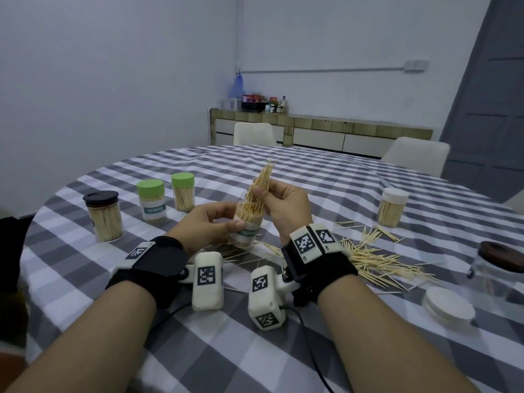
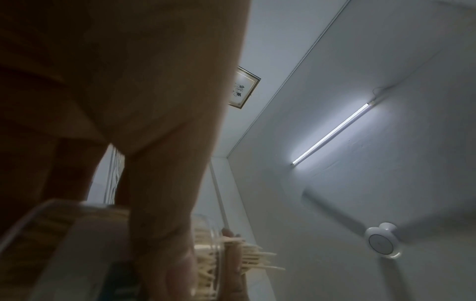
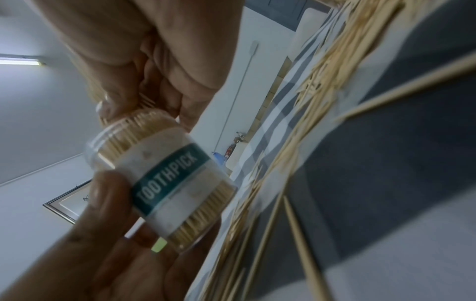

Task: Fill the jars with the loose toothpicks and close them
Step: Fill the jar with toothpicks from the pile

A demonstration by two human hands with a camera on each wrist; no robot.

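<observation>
Checked cloth (image 1: 283, 171) covers the round table, with a sideboard (image 1: 320, 129) and two pale chairs behind it under plain walls.

Four jars look finished: a black-lidded one (image 1: 104, 215) at the left, two with green lids (image 1: 150, 200) (image 1: 183, 195) beside it, and a white-lidded one (image 1: 392, 207) well apart on the right. All four show toothpicks inside and wear their lids.

At the right edge stands a clear jar (image 1: 494, 275) under a dark lid; I cannot tell what it holds. A white lid (image 1: 448, 306) lies loose near it, possibly for the open jar.

The loose pile (image 1: 377, 260) still sprawls on the cloth just right of the wrists, so plenty remains to gather.

The left hand (image 1: 211, 222) holds the open jar (image 1: 246, 226), tilted above the cloth, thumb across its "TOOTHPICK" label and fingers curled behind. In the right wrist view the jar looks nearly packed.

The right hand (image 1: 285, 204) pinches a bundle (image 1: 262, 184) between thumb and fingers, its lower end in the jar's mouth and its tips fanning upward.

By my reading, this jar is close to full but not closed, and the pile suggests at least one more filling afterwards.
</observation>
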